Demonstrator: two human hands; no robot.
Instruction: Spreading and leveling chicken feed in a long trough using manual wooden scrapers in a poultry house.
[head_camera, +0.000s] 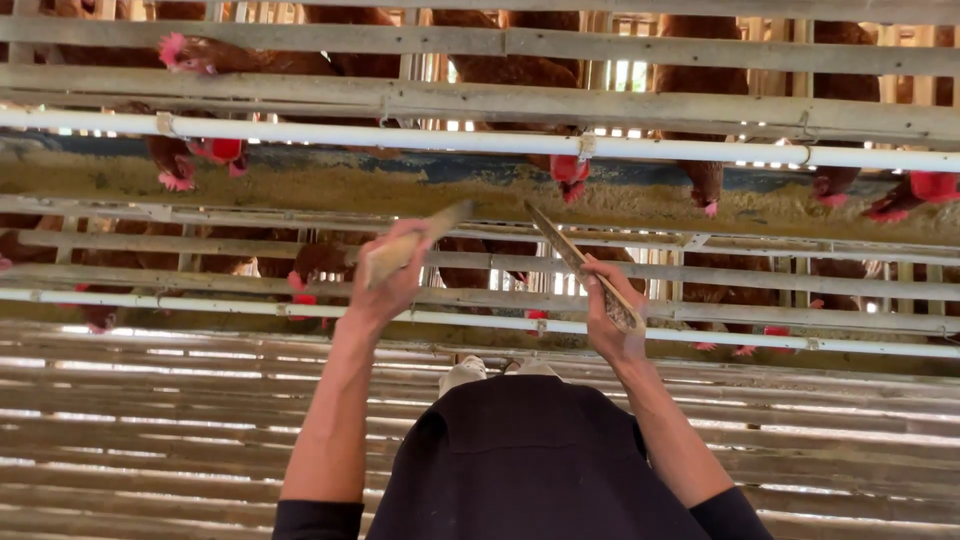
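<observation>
Nearest the camera: dark garment (530, 470) at bottom centre, two bare forearms rising from dark sleeves. Pale shoe tips (497, 370) just above the garment, on a slatted floor (150, 420) with light between the slats.

Left hand (392, 275) is raised, fingers curled tight around one end of a flat wooden board (418, 243); the board tilts up and to the right, free end near the trough. Board surface looks dusty.

Right hand (612, 320) is raised at about the same height, well apart from the left. Fingers and thumb are pressed around the lower end of a second flat stick (578, 262), which slants up and left. The free ends of the two pieces point toward each other but do not touch.

Behind the hands: lower white pipe (200, 302) runs across, just past the knuckles. Horizontal wooden rails (760, 278) form the cage front. Brown hens (320, 258) stand behind the rails, red combs showing.

Further up: long feed trough (300, 185) filled with tan feed, running the full width. Upper white pipe (400, 135) above it. More hens (570, 168) poke heads through the upper bars down into the feed. Top row of bars (640, 55) has hen bodies behind it, daylight in the gaps.
</observation>
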